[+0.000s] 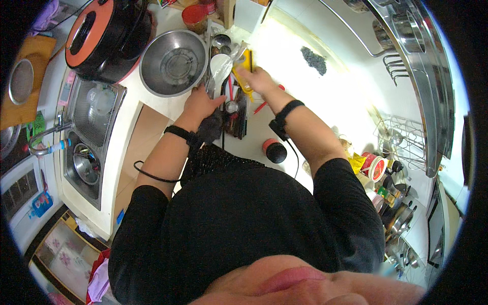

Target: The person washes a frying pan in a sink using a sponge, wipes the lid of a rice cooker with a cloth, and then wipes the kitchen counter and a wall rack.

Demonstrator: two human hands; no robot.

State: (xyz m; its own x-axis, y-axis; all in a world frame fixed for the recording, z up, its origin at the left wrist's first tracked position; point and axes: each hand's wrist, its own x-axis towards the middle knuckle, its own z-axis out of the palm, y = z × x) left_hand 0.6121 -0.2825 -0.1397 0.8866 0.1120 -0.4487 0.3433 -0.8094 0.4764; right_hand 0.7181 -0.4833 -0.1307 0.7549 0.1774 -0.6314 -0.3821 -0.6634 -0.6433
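Observation:
My left hand (201, 103) is at the near left side of a group of kitchen utensils, just below a steel bowl (174, 63). Its thumb points right and its fingertips are hidden, so I cannot tell whether it grips anything. My right hand (259, 81), slightly blurred, has its fingers around the edge of a yellow plastic item (244, 78). Between the hands lie a white spoon (220, 68) in clear plastic wrap, a red-handled utensil (230, 87) and a small round metal piece (231, 106). Dark ladles (221, 40) lie at the far end.
A black pot with an orange lid (91, 34) stands left of the bowl, above a double sink (93, 110). A red-and-black jar (275, 151) is near my body. Several containers (373, 167) and a wire rack (404, 141) line the right side.

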